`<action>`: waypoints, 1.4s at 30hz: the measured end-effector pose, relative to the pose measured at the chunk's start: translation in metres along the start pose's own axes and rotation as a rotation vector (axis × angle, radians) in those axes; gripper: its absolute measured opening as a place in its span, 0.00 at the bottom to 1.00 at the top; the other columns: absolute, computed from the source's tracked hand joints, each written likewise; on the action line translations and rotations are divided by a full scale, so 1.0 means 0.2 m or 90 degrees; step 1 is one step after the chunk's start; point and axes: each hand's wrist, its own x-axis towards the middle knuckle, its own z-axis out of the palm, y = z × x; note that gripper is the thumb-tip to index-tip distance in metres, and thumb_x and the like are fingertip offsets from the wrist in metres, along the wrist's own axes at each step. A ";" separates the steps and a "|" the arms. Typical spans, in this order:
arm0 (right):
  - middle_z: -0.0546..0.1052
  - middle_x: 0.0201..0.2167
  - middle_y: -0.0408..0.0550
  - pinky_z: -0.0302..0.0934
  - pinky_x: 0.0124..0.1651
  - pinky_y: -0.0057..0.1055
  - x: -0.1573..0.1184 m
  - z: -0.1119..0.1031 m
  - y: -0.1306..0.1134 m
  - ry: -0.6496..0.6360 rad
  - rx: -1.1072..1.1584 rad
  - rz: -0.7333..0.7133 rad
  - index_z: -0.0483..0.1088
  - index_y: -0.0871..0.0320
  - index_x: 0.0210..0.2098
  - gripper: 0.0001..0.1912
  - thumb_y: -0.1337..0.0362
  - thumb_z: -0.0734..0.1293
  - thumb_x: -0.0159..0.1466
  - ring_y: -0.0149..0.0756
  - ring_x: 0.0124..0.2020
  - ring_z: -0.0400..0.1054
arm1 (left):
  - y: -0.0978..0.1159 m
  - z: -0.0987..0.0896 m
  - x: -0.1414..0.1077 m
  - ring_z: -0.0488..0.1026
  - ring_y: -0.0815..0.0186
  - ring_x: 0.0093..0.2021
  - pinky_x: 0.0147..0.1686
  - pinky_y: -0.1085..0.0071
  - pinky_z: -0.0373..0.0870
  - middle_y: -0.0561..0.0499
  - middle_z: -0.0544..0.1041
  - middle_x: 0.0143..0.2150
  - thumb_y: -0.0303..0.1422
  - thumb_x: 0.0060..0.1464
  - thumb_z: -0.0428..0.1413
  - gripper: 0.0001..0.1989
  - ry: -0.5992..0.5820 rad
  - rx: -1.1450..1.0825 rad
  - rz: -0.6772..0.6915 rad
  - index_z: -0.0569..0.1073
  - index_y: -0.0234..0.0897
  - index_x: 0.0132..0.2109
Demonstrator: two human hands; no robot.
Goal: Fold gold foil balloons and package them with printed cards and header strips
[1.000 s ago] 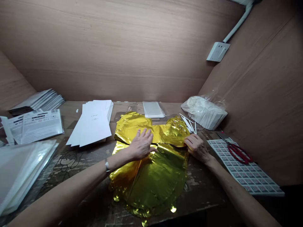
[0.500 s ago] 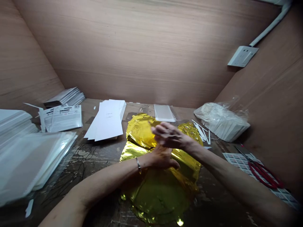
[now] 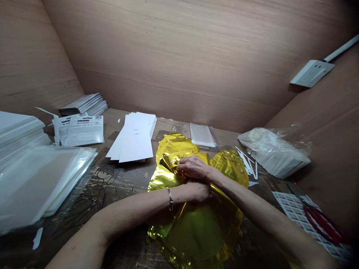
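A shiny gold foil balloon [image 3: 199, 231], flat and crinkled with a scalloped edge, is spread on the dark tabletop in front of me. My right hand [image 3: 195, 167] is closed on a bunched fold of the foil near its middle. Just below and partly under it, my left hand [image 3: 198, 189], with a metal bangle at the wrist, is curled around gathered foil. The left fingertips are hidden. The two hands touch, one above the other.
White cards [image 3: 137, 138] and clear plastic sleeves [image 3: 203, 135] lie behind the balloon. On the left are plastic bags [image 3: 53, 179] and packaged cards [image 3: 84, 130]. To the right stand a wrapped white stack [image 3: 276, 151], red-handled scissors [image 3: 322, 224] and a sticker sheet [image 3: 297, 213].
My right hand has lowered onto the foil and now pinches a raised, bunched fold. My left hand has curled in beneath it. The camera view has shifted slightly.
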 end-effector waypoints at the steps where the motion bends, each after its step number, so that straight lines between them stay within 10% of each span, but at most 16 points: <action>1: 0.73 0.27 0.44 0.52 0.27 0.23 -0.01 0.01 0.01 0.023 0.040 0.029 0.67 0.55 0.40 0.17 0.75 0.57 0.53 0.28 0.27 0.64 | 0.01 -0.02 0.00 0.67 0.58 0.32 0.32 0.62 0.62 0.42 0.72 0.32 0.46 0.48 0.46 0.21 -0.023 0.017 -0.015 0.71 0.33 0.38; 5: 0.74 0.34 0.43 0.57 0.36 0.26 -0.06 0.06 0.05 0.092 0.318 0.100 0.58 0.54 0.51 0.25 0.72 0.58 0.53 0.29 0.33 0.67 | 0.10 -0.10 -0.05 0.68 0.63 0.27 0.26 0.67 0.63 0.45 0.72 0.29 0.39 0.51 0.46 0.14 -0.093 0.091 -0.034 0.71 0.36 0.31; 13: 0.75 0.33 0.46 0.59 0.43 0.34 -0.16 0.20 0.05 0.285 0.953 0.309 0.69 0.59 0.38 0.17 0.63 0.66 0.48 0.34 0.36 0.68 | 0.10 -0.35 -0.30 0.68 0.62 0.31 0.31 0.64 0.65 0.44 0.69 0.29 0.36 0.55 0.39 0.16 0.063 0.129 0.048 0.66 0.31 0.31; 21: 0.75 0.32 0.48 0.60 0.42 0.37 -0.12 0.21 0.06 0.488 1.143 0.407 0.70 0.59 0.34 0.16 0.63 0.69 0.44 0.34 0.32 0.69 | -0.14 -0.25 -0.30 0.44 0.50 0.58 0.53 0.51 0.41 0.31 0.53 0.56 0.56 0.42 0.42 0.43 -0.043 0.152 -0.026 0.51 0.24 0.55; 26: 0.75 0.32 0.48 0.60 0.43 0.38 -0.23 0.06 0.09 0.495 0.900 0.442 0.70 0.60 0.35 0.13 0.65 0.66 0.48 0.35 0.34 0.68 | -0.21 -0.24 -0.29 0.38 0.50 0.59 0.53 0.53 0.39 0.34 0.49 0.58 0.58 0.41 0.39 0.43 -0.087 0.139 -0.007 0.51 0.27 0.56; 33: 0.70 0.43 0.53 0.56 0.46 0.39 -0.57 0.04 0.08 0.228 0.226 0.289 0.67 0.60 0.43 0.25 0.78 0.56 0.47 0.38 0.45 0.62 | -0.22 -0.28 -0.27 0.42 0.49 0.59 0.53 0.53 0.41 0.32 0.49 0.58 0.58 0.43 0.39 0.42 -0.113 0.118 0.019 0.53 0.27 0.55; 42: 0.67 0.46 0.53 0.58 0.43 0.39 -0.61 0.16 0.05 0.246 0.025 0.251 0.69 0.54 0.40 0.20 0.76 0.57 0.51 0.38 0.45 0.61 | -0.33 -0.31 -0.18 0.40 0.48 0.59 0.53 0.53 0.39 0.34 0.48 0.59 0.58 0.38 0.45 0.45 -0.132 0.111 0.074 0.52 0.30 0.56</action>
